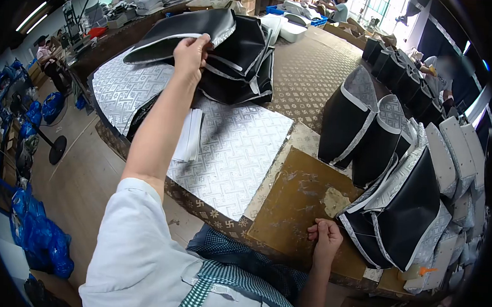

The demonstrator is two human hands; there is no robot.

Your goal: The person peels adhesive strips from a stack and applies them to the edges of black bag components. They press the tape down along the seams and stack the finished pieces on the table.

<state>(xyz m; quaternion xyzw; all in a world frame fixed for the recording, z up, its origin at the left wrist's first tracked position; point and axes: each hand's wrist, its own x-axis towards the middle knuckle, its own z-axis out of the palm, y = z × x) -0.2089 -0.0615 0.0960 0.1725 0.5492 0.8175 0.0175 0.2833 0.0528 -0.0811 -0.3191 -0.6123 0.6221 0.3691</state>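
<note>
Nearest to me, the worker's checked apron (pixel 234 278) spreads below a white sleeve (pixel 133 231). The right hand (pixel 325 238) sits low over a brown board (pixel 288 197), fingers loosely curled; a fine pale thread (pixel 359 234) runs close by, and I can't tell whether the fingertips pinch it. Just beside that hand leans a black pouch (pixel 407 201) with silvery edging, its inside mostly folded out of sight. Pale curved pieces (pixel 451 147) stand to its right, their specks too small to make out, the outermost lost in the dark rim of the view.

Farther in, a silvery patterned sheet (pixel 241 142) covers part of the bench (pixel 320 57), and the left forearm (pixel 158 126) partly hides a stack of white strips (pixel 190 136). Beyond these, the left hand (pixel 190 56) reaches out, closed on the pale-trimmed edge of a black piece (pixel 180 29). More black pieces (pixel 243 48) overlap there, too tangled to count.

Upright pouches (pixel 345 120) stand on the right, with a row of others (pixel 400 75) behind. At the far end, a seated person (pixel 340 13) is small and indistinct.
</note>
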